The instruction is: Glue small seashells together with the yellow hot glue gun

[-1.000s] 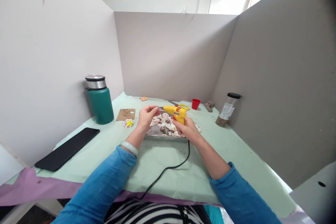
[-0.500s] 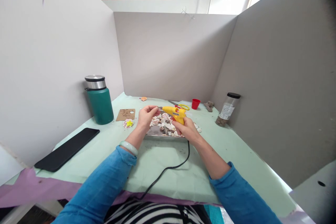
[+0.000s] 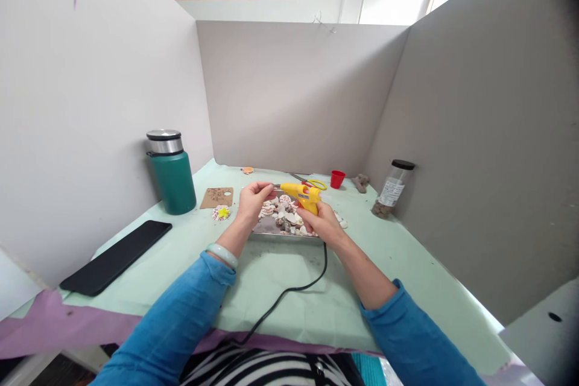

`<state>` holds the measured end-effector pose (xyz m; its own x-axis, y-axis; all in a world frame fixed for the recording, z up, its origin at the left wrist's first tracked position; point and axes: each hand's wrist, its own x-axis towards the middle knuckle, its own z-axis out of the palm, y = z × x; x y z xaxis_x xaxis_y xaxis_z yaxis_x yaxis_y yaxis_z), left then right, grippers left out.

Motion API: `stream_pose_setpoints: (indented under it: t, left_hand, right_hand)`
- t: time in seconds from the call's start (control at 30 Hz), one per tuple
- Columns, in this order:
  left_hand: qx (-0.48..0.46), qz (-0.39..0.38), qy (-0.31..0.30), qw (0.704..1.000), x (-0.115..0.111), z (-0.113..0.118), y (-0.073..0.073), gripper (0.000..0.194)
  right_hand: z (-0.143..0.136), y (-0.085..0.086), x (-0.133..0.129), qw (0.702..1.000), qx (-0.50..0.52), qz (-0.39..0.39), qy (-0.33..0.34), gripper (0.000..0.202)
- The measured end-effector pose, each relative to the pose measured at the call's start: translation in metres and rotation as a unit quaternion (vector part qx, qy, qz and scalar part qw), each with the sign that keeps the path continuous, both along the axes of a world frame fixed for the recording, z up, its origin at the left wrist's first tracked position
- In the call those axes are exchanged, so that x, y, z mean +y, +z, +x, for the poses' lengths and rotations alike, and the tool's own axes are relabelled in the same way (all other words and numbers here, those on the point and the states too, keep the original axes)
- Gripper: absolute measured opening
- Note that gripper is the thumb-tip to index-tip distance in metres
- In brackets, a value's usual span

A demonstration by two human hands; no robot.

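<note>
A yellow hot glue gun point(image 3: 304, 194) is in my right hand point(image 3: 326, 222), its fingers wrapped round the handle. Its nozzle points left, toward the fingertips of my left hand point(image 3: 254, 200). Those fingers are pinched together at the nozzle; whatever small piece they hold is hidden. Both hands are above a metal tray point(image 3: 270, 227) of seashells point(image 3: 289, 217). Left of the tray lies a round shell-like piece with a yellow star point(image 3: 222, 212) on it. From the glue gun a black cord point(image 3: 289, 291) runs down to the table's front edge.
A green flask point(image 3: 172, 181) and black slab point(image 3: 116, 256) stand left, near a brown board point(image 3: 217, 197). Behind the tray are scissors point(image 3: 316, 184), a red cup point(image 3: 337, 179) and an orange piece point(image 3: 247, 170). A black-lidded jar point(image 3: 391, 190) leans right. Panels enclose three sides.
</note>
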<state>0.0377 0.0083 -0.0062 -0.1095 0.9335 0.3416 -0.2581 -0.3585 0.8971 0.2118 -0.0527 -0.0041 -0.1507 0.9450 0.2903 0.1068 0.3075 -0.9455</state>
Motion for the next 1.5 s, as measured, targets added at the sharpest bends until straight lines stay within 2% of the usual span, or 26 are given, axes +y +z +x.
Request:
stream_pose_setpoints:
  t: [1.3, 1.5]
  left_hand:
    - [0.003, 0.001, 0.002, 1.000, 0.0003, -0.0006, -0.0005, 0.028]
    - [0.012, 0.003, 0.004, 1.000, -0.0004, -0.0003, -0.0002, 0.027]
  right_hand:
    - [0.0011, -0.0009, 0.0001, 1.000, -0.019, 0.002, 0.002, 0.027]
    - [0.0009, -0.0007, 0.0006, 1.000, -0.009, 0.000, -0.015, 0.029]
